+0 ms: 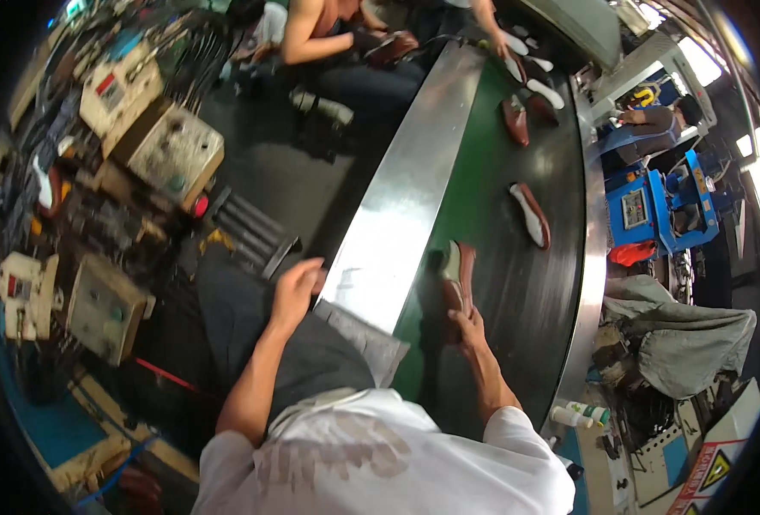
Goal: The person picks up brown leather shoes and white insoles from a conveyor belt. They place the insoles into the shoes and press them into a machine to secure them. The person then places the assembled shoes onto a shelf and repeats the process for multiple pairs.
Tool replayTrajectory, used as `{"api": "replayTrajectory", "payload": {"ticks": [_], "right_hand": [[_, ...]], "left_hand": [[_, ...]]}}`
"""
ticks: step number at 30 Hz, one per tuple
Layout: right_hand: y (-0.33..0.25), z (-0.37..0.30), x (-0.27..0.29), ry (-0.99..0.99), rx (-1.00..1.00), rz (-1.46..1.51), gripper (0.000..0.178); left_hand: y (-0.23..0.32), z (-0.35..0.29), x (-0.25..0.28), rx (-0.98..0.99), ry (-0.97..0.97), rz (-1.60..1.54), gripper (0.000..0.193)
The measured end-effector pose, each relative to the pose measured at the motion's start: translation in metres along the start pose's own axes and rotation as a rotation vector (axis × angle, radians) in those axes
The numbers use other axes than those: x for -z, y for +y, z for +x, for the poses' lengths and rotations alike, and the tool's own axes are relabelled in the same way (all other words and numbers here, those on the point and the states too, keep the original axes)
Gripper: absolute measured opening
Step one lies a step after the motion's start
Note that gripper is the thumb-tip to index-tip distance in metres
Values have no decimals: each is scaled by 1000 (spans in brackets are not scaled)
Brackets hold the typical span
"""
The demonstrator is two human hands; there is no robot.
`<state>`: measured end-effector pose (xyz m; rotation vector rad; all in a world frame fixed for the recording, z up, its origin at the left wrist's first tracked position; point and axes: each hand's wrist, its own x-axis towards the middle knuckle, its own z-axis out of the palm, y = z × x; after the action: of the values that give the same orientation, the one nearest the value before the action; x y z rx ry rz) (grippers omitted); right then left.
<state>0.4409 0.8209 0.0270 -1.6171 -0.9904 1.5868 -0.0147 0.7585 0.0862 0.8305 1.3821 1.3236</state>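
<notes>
My right hand [467,326] is closed around one end of a brown shoe [461,266], held over the green and dark conveyor belt [504,318]. A pale greenish-white part shows along the shoe's left side. My left hand [294,296] hovers above my left thigh, close to the metal ledge [389,215]. Its fingers are half curled and a little apart, and I see nothing in them. Farther up the belt lies another brown shoe [531,216] with a white inside. Beyond it rests a reddish-brown shoe [514,120].
Several white-soled shoe pieces [545,93] lie at the belt's far end, where a co-worker's hand [510,47] reaches in. Another seated person holds a dark brown shoe [393,48]. Machine boxes [170,153] stand left; a blue machine [654,206] and draped grey cloth [684,335] are right.
</notes>
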Motion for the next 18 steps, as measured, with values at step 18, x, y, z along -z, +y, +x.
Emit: {"api": "replayTrajectory", "payload": {"ticks": [18], "right_hand": [[-102, -144, -411, -1211, 207, -164, 97]], "left_hand": [[89, -111, 194, -522, 647, -181, 41]]}}
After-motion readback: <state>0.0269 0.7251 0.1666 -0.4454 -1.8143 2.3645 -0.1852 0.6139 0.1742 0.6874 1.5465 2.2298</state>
